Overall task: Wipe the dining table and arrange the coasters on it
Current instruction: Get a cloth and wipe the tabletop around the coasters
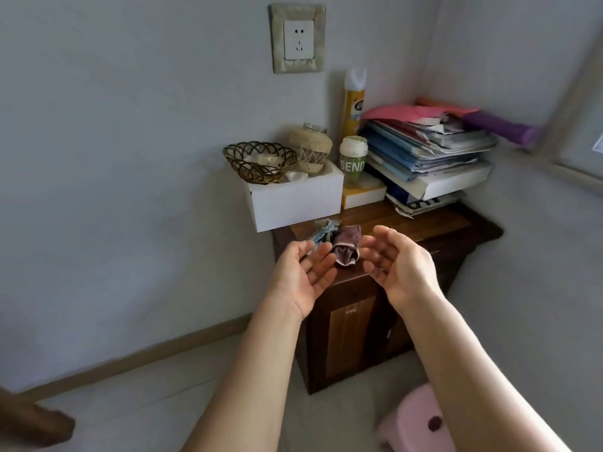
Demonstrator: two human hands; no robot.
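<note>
Both hands reach toward the middle of the frame with nothing in them: the left hand (301,272) palm up with fingers spread, the right hand (396,261) cupped and loose, the two flanking a crumpled mauve cloth (347,246). That cloth lies on the front edge of the dark wooden counter (424,223), just below centre, with a second bluish rag (321,231) beside it toward the left. No dining table or coasters are in view, so the step looks like fetching a wiping cloth, with the task barely begun. The mauve cloth is bunched, its long axis running roughly up and down the frame, the pale-hemmed end pointing toward the wearer. Next, I judge, the fingers must close on it and lift it off the counter.
</note>
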